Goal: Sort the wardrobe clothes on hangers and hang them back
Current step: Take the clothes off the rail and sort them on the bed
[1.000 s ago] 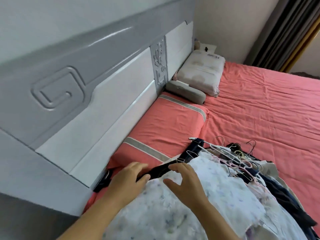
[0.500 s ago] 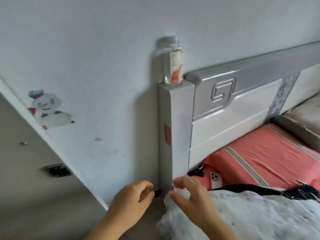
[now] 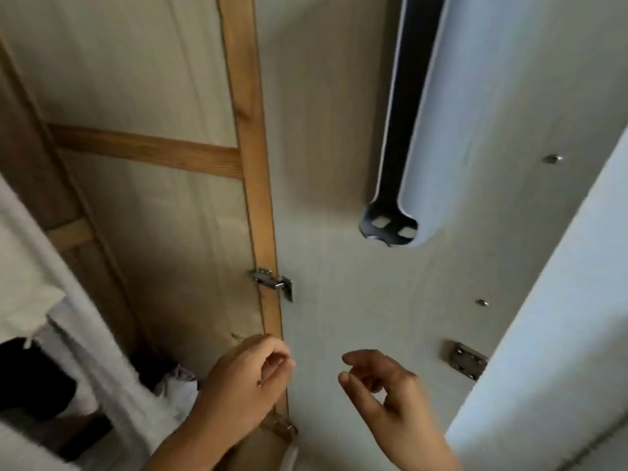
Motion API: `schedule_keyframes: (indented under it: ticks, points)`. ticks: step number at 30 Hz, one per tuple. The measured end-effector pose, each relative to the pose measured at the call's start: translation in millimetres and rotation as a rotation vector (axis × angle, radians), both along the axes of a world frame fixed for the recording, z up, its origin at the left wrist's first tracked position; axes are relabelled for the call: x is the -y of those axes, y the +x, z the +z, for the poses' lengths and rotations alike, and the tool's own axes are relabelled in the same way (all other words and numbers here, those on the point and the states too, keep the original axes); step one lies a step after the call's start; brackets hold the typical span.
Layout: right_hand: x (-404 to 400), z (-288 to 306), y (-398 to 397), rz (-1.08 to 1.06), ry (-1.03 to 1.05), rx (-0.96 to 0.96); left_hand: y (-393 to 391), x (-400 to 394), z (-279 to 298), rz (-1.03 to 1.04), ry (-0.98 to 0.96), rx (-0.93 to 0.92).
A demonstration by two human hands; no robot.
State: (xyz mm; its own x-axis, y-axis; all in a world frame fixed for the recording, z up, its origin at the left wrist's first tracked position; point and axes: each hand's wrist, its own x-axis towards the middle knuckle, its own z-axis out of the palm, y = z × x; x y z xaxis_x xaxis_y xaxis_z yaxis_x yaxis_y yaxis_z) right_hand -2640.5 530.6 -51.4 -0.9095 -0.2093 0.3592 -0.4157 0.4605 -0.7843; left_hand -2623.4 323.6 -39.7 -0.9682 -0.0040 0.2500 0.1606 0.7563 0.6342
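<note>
White clothes [image 3: 51, 300] are hanging at far left inside the wardrobe, beside a wooden frame [image 3: 251, 164] with a hinge [image 3: 273, 282]. The left hand [image 3: 244, 379] is curling, possibly pinching something thin; the right hand [image 3: 387, 385] is hovering loosely spread, holding nothing.

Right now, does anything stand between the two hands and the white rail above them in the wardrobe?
Nothing visible does. Only open space before the pale panel lies between the left hand, the right hand and the white rail. The metal hinge sits aside, on the wooden strip to the left.
</note>
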Motion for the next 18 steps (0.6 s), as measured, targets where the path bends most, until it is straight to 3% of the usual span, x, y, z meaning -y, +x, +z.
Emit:
schedule_keyframes:
  ticks: [9,18]
  points:
    - [119.8,83.2,-19.2,0.496,-0.111,-0.121,57.9,65.7,82.5,0.413,-0.084,-0.245]
    - [175.6,191.4,-19.9,0.761,-0.308,-0.200,104.4,88.0,180.9,0.686,-0.212,-0.549]
